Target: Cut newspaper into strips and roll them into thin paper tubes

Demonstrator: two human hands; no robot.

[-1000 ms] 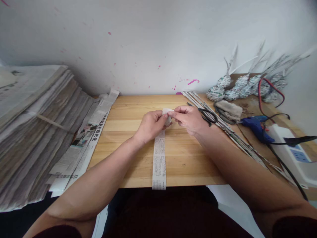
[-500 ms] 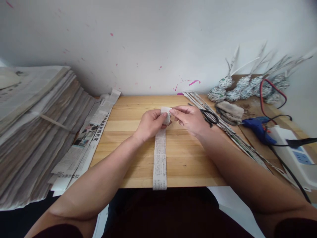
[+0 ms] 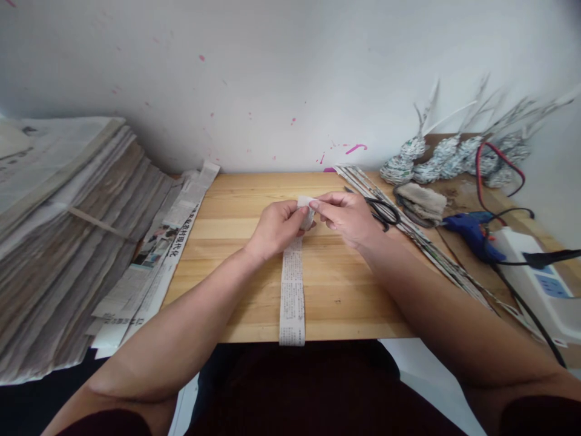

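A long newspaper strip (image 3: 292,297) runs up the middle of the wooden table (image 3: 245,272), its near end reaching the front edge. At its far end my left hand (image 3: 280,227) is closed, thumb on top, pinching the paper. My right hand (image 3: 344,217) pinches the corner of the same end between thumb and fingertips. The strip's tip is raised and bent between the two hands. Fingers hide part of it. Just behind my right hand lie black-handled scissors (image 3: 385,212), partly covered by that hand.
Left stands a tall stack of newspapers (image 3: 91,242), with cut newspaper strips (image 3: 158,260) beside it. On the right are thin rolled paper sticks (image 3: 417,242), a grey cloth (image 3: 422,203), woven paper pieces (image 3: 436,160), a blue glue gun (image 3: 474,233) and a white power strip (image 3: 538,278) with cables.
The strip's raised tip has bent over further towards my right hand, which has closed in slightly on the corner. Both hands keep their pinch on the paper.
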